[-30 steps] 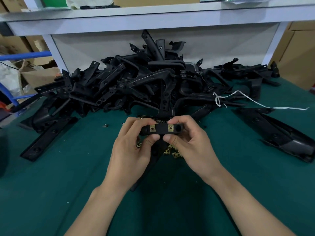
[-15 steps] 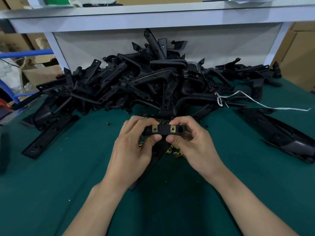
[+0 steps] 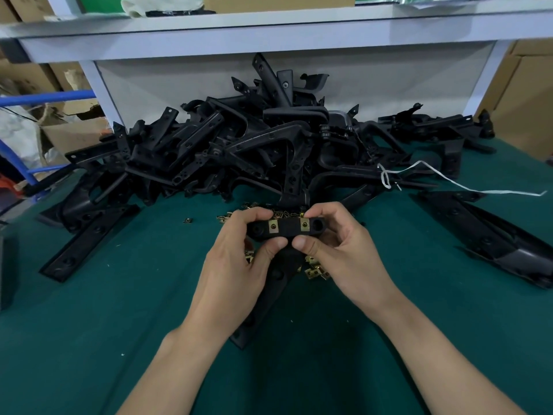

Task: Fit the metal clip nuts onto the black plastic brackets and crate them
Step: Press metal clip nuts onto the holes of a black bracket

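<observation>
1. Pinched by curled fingers [image 3: 273, 246] of left hand [image 3: 233, 265] and right hand [image 3: 344, 256] above the worktop [image 3: 119, 295]: 1 bracket [image 3: 288, 230], 2 clip nuts [image 3: 273, 226] seated.
2. Waiting: bracket pile [image 3: 254, 145], loose nuts [image 3: 315, 269]; no crate in view.

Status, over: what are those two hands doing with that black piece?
The left hand and right hand both grip the black bracket. Two clip nuts fitted on it. Beneath lie loose nuts; nothing in the way.

Bracket pile [image 3: 254, 151] blocks rear; green mat [image 3: 119, 310] open left.
</observation>
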`<state>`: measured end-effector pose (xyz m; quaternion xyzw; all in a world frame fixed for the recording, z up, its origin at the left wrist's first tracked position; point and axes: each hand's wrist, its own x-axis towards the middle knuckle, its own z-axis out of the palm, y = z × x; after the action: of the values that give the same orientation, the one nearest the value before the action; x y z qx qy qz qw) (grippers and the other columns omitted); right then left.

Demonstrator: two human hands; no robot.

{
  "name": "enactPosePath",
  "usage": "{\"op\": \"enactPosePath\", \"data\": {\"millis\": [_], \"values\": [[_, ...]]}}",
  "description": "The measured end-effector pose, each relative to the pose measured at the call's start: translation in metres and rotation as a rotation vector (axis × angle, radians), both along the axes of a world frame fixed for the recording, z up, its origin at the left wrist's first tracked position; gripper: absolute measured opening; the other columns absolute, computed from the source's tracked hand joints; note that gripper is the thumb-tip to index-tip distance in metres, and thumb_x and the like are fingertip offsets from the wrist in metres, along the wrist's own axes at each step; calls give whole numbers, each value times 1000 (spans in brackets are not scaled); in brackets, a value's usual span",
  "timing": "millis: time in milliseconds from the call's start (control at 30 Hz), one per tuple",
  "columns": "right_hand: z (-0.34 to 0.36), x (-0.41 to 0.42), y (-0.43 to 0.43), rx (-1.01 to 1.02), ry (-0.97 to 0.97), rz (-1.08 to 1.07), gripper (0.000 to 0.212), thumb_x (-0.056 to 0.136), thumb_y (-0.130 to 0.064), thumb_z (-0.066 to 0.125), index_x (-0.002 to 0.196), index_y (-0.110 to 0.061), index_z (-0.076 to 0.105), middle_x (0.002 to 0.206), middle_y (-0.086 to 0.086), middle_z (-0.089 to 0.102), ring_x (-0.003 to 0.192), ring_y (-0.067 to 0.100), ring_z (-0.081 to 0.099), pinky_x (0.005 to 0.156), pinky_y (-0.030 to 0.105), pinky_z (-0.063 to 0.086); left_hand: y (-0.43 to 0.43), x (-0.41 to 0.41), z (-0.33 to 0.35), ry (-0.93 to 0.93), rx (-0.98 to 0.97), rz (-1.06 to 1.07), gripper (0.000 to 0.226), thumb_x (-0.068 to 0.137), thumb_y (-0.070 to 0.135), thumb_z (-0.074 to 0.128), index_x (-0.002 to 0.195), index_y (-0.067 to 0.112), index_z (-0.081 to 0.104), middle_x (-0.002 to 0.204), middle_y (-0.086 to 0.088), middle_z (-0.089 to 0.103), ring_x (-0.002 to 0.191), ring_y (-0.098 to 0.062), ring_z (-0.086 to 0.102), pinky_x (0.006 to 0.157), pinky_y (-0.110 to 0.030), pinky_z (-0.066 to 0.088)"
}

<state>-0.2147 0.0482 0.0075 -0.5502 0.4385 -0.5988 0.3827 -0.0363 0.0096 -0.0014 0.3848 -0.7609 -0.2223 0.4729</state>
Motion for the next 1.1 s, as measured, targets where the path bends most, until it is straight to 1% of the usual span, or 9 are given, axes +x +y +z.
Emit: {"op": "enactPosePath", "data": {"millis": [67,167,267,467,667,800,900,1000,1100], "values": [[0,-1,-1,-5,7,8,28,82,-30,81,103,-35,64,97,-10,69,87,4,65,77,17,51,0,0,0,-7,0,0,28,88,56,57,114,56,46,112,29,59,104,4,56,82,-7,39],[0,-3,-1,-4,24,16,28,82,-28,81,103,-36,64,95,-11,68,85,2,64,75,15,50,-1,0,0,-16,-16,-5,27,91,49,58,117,42,52,109,25,60,104,3,56,82,-5,38],[0,-3,-1,0,33,20,28,81,-28,80,102,-37,64,93,-12,67,83,2,63,73,15,49,-1,0,1,-29,-41,-11,26,93,43,60,117,39,52,108,23,60,102,2,56,82,-6,38],[2,-4,-1,-5,44,29,28,82,-22,80,99,-39,65,90,-12,66,79,0,62,71,14,49,-1,0,-1,-32,-39,-14,26,94,43,59,118,38,52,109,24,59,103,2,56,83,-6,38],[2,-5,-1,-6,60,20,28,80,-24,80,98,-40,66,91,-11,68,81,1,64,73,15,50,-2,0,-2,-33,-45,-15,27,94,47,57,119,37,51,108,23,59,101,2,56,82,-7,39],[2,-5,-2,0,70,-1,27,77,-32,81,96,-42,67,90,-9,68,81,4,64,75,18,51,-2,0,-3,-25,-45,-16,26,94,48,55,118,40,51,107,24,59,101,1,57,82,-7,39],[1,-5,-2,10,71,-16,27,74,-37,82,97,-42,68,92,-3,69,83,5,66,77,20,53,-2,0,-3,-22,-33,-13,24,93,51,55,115,46,49,106,25,60,100,-1,58,80,-7,40],[1,-5,-2,12,75,-25,27,76,-33,82,97,-42,69,95,2,69,85,7,67,79,22,55,-2,-1,-3,-11,-24,-9,23,91,54,53,113,50,48,106,26,60,98,-2,58,79,-7,40],[1,-4,-2,11,62,-17,28,77,-29,84,97,-41,70,96,2,70,87,8,68,80,22,54,-2,-2,-3,6,-25,-9,23,90,53,53,112,48,50,107,28,60,100,2,58,81,-5,39]]}}
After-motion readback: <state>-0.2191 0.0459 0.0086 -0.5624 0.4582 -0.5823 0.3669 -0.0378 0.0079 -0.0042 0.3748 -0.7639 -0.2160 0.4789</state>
